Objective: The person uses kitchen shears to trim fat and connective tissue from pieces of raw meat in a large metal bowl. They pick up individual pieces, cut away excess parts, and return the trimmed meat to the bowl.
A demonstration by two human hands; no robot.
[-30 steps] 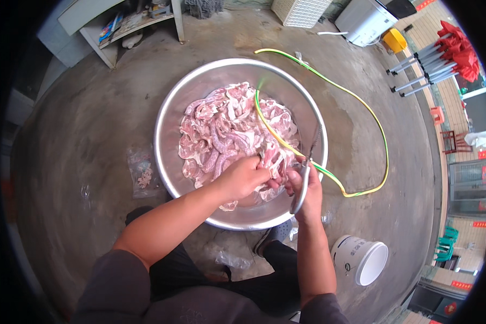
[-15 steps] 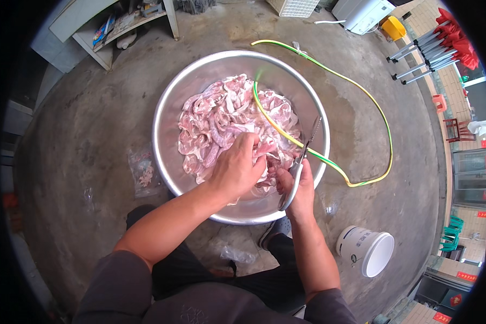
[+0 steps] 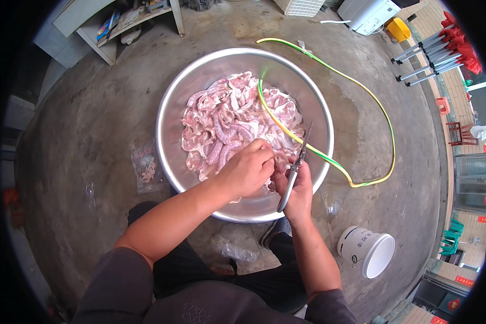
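A wide metal basin [image 3: 173, 102] holds a heap of raw pink meat pieces [image 3: 221, 113], some long and neck-like. Over its near part, my left hand [image 3: 250, 168] is closed on a piece of meat [image 3: 280, 160] whose far end lies by my right fingers. My right hand [image 3: 297, 189] holds a pair of scissors [image 3: 291, 181] with grey handles, the blades pointing up and away toward the basin's right side. The right fingertips also touch the meat piece. A green and yellow hose [image 3: 278, 123] runs over the right rim into the basin, passing just beyond the scissors.
On the concrete floor, a white bucket [image 3: 362, 248] lies on its side at the right. A clear plastic bag with pink scraps [image 3: 147, 171] rests left of the basin. The hose loops across wet floor at the right. A metal table [image 3: 127, 27] stands far left.
The scissors have turned, and their handles look closer together. My left hand has moved slightly right, nearer the right hand, with the meat piece between them. The whole view has shifted a little.
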